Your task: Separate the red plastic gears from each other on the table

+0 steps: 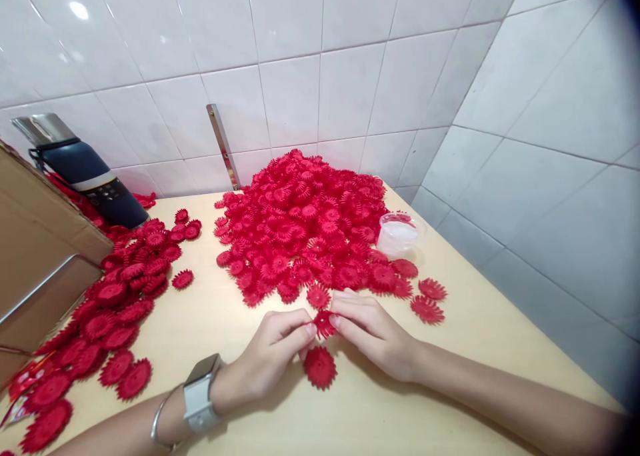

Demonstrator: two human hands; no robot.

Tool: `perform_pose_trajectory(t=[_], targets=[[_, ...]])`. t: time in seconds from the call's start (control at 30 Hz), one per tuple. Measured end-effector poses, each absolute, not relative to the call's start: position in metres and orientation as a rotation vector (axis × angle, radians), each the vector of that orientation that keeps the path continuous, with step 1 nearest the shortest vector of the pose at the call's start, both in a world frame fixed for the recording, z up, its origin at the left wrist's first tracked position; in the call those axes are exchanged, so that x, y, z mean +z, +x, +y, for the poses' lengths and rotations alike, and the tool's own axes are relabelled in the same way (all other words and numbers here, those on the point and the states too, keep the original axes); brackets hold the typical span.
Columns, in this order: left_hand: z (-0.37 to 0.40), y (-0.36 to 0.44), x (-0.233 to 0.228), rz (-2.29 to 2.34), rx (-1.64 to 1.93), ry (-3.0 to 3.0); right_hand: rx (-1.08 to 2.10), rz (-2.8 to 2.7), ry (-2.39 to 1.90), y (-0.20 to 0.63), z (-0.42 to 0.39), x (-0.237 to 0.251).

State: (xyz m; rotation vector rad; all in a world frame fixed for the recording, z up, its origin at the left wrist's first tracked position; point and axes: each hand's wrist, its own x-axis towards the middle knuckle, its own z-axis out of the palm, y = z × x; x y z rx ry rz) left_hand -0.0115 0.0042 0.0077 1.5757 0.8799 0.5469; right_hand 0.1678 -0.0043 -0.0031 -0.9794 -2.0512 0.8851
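A big heap of toothed discs [307,226] lies mid-counter [230,349]; a cup [397,234] sits right of it; a flask [83,169] lies far left.

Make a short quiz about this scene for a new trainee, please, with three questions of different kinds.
1. True or false: both hands pinch one small red flower piece between them.
2. What lies on the table just below the hands? A) scissors B) a red flower piece C) a cup
3. Which wrist wears the watch?

Key
1. True: left hand and right hand meet on it.
2. B, the loose flower piece.
3. The left wrist.
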Motion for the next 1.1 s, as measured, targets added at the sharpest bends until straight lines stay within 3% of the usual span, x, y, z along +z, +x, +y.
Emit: perform_pose_trajectory(t=[0.67,0.97,1.1], targets=[[0.0043,-0.0124,0.0071,0.922,0.591,1.602,0.655,-2.124,-0.937,0.1687,-0.0122,-0.0027],[0.0020,-0.0079,0.0118,0.739,0.413,1.652,0.936,-2.168,-0.980,0.1641,-0.0091,-0.0017],[0.0053,-0.0092,0.0095,0.939,0.572,1.646,0.917,-2.063,-1.037,0.1657,-0.0080,-0.0041]])
